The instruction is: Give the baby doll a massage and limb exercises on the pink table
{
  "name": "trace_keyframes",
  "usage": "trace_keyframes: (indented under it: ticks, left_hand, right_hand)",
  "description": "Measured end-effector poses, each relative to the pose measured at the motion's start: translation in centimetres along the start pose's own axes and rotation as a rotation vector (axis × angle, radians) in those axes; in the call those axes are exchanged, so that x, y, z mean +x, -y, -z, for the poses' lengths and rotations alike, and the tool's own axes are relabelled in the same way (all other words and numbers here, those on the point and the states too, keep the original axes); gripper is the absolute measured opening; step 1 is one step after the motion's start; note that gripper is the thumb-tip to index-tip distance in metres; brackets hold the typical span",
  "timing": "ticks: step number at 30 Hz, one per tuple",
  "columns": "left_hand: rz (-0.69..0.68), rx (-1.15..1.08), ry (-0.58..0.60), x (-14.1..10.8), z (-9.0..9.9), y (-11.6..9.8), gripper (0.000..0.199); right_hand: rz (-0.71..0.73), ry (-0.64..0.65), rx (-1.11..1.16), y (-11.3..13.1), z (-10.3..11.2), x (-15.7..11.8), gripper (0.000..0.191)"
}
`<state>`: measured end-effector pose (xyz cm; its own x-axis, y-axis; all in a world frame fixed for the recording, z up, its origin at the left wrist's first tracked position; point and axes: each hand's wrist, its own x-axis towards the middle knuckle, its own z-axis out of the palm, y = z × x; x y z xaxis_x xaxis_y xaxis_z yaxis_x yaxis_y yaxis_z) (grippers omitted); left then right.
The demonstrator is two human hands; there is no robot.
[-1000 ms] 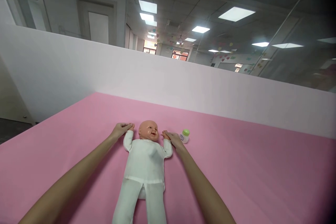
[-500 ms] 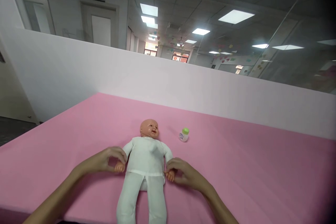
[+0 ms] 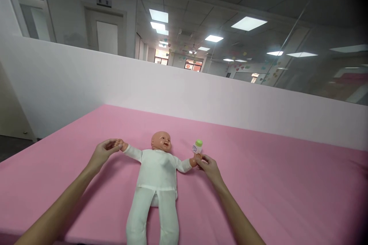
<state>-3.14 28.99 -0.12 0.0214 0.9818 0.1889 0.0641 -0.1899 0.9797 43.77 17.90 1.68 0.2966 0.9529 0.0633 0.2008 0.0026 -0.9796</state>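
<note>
A baby doll [image 3: 158, 170] in a white top and trousers lies on its back, head away from me, on the pink surface [image 3: 273, 183]. Its arms are spread out to both sides. My left hand [image 3: 105, 153] pinches the doll's hand at the left, at about the height of its head. On the right, my right hand [image 3: 208, 164] grips the doll's other hand between thumb and fingers. Just behind that hand stands a small jar [image 3: 197, 146] with a green lid.
A white wall [image 3: 186, 92] runs along the far edge of the pink surface, with glass above it. The surface's left edge slants toward the near left corner. Doors show beyond the wall at the left.
Both my hands have moved outward and away from me, and the doll's arms have swung from beside its body out to the sides. The view has shifted slightly.
</note>
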Motion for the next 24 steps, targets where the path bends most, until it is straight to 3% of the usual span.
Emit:
trace_keyframes:
  ticks: [2, 6, 10, 14, 20, 22, 24]
  left_hand:
    - [0.109, 0.002, -0.066, 0.5, 1.0, 0.8, 0.067]
    - [0.283, 0.036, -0.087, 0.5, 2.0, 2.4, 0.07]
    - [0.35, -0.043, -0.083, 0.4, 1.5, 2.8, 0.065]
    - [0.338, 0.055, -0.066, 0.6, 1.3, 2.7, 0.058]
    - [0.31, 0.351, -0.009, 1.6, 3.8, 5.0, 0.055]
    - [0.284, 0.444, -0.051, 1.9, 4.0, 4.7, 0.053]
    - [0.206, 0.56, -0.168, 1.9, 2.8, 3.0, 0.054]
  right_hand:
    - [-0.107, 0.003, 0.061, -0.3, 1.6, 1.2, 0.057]
    - [-0.265, 0.014, 0.097, -1.7, 4.4, 2.3, 0.043]
    - [-0.352, 0.03, 0.209, -3.5, 5.1, 2.4, 0.032]
    - [-0.328, 0.024, 0.199, -4.4, 4.7, 2.3, 0.028]
    - [-0.31, 0.046, -0.078, -4.1, 5.0, 2.3, 0.032]
    - [-0.316, 0.057, -0.181, -3.7, 5.1, 2.4, 0.035]
    - [-0.271, 0.026, -0.222, -3.1, 5.3, 2.7, 0.037]
